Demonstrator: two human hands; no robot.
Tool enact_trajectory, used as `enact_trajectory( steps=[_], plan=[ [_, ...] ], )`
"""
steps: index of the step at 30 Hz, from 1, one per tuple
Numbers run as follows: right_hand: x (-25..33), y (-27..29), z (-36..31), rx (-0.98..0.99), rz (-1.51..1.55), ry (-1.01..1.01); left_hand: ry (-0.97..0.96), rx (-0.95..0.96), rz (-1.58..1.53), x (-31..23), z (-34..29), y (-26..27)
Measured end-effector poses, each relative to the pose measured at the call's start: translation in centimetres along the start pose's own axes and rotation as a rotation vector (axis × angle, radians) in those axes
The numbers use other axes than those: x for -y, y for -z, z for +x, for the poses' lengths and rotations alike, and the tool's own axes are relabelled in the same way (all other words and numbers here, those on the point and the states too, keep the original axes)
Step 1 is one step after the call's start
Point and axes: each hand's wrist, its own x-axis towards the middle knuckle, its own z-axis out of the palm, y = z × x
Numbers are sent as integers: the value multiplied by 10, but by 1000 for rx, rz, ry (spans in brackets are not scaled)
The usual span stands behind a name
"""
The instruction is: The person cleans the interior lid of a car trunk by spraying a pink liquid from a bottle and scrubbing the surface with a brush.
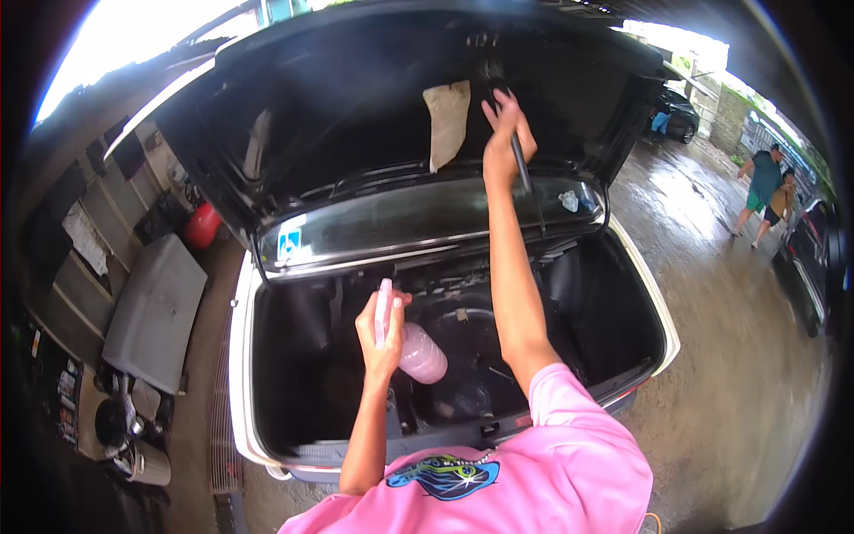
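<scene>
My left hand [381,331] holds a clear spray bottle [416,349] with pinkish liquid over the open trunk [294,356] of a white car. My right hand [505,138] is stretched up to the raised black trunk lid [356,98] and grips a thin dark rod-like tool [523,173] that hangs down from it. A beige cloth [447,120] hangs on the inside of the lid just left of my right hand. The trunk floor is bare, with a round spare-wheel well [463,347].
A grey panel [156,311] leans at the left beside a red canister [203,224] and cluttered tools [124,427]. Two people [767,191] walk on the wet concrete at the right, near dark parked cars [814,258].
</scene>
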Motion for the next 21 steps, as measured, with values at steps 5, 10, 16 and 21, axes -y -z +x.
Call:
enact_trajectory(
  steps=[5, 10, 16, 21],
  plan=[
    [28, -26, -5, 27, 277, -53, 46, 4, -127, 8, 10, -7],
    [16, -17, 11, 36, 187, -71, 5, 68, -177, 6, 5, -23],
    [2, -29, 11, -37, 845, -413, 114, 79, -140, 6, 2, -16],
    [4, -32, -2, -221, 1224, -540, 18, -38, -148, 9, 4, 2]
  ],
)
